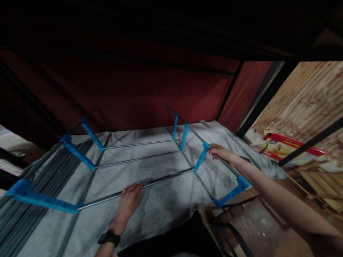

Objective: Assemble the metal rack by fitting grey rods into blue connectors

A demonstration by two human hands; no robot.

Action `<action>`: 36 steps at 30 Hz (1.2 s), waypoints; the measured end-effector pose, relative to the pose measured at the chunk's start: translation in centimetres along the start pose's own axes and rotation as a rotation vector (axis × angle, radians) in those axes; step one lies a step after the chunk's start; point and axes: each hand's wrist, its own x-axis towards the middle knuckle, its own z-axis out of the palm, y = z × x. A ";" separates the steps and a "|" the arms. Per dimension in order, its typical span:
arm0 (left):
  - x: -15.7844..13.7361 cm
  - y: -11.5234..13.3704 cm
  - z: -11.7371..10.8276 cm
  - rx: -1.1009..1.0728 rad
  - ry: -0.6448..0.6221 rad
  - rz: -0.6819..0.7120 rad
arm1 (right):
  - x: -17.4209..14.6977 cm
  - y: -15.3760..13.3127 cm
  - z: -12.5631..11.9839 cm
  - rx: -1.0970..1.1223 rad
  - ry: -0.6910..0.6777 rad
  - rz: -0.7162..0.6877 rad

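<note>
A rack frame of grey metal tubes and blue plastic brackets lies across the cloth-covered surface (160, 200). Three thin crossbars join its two sides. My left hand (130, 196) is closed over the nearest crossbar (163, 179), left of its middle. On the right side, my right hand (221, 152) grips the upper tube (227, 166) just beside a blue bracket (202, 156); its fingers are partly hidden. Another blue bracket (230, 192) sits at the near right end. The left side carries several brackets, the nearest blue bracket (45, 200) being at lower left.
A bundle of loose grey tubes (40, 192) lies at the left. Behind the surface hangs a dark red sheet (150, 96) between dark posts. To the right are a red and yellow box (289, 146) and wooden slats (318, 185). A dark metal chair-like frame (233, 235) stands at lower right.
</note>
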 end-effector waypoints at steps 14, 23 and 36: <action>0.4 0.1 -0.4 0.018 0.007 0.012 | 4.1 1.4 -0.9 0.166 0.137 -0.070; 0.6 0.5 -0.6 0.043 -0.059 0.005 | 2.5 1.9 -2.4 0.213 0.242 -0.087; 0.7 0.7 -0.5 0.113 -0.103 0.023 | 1.7 1.9 0.1 0.315 0.298 -0.060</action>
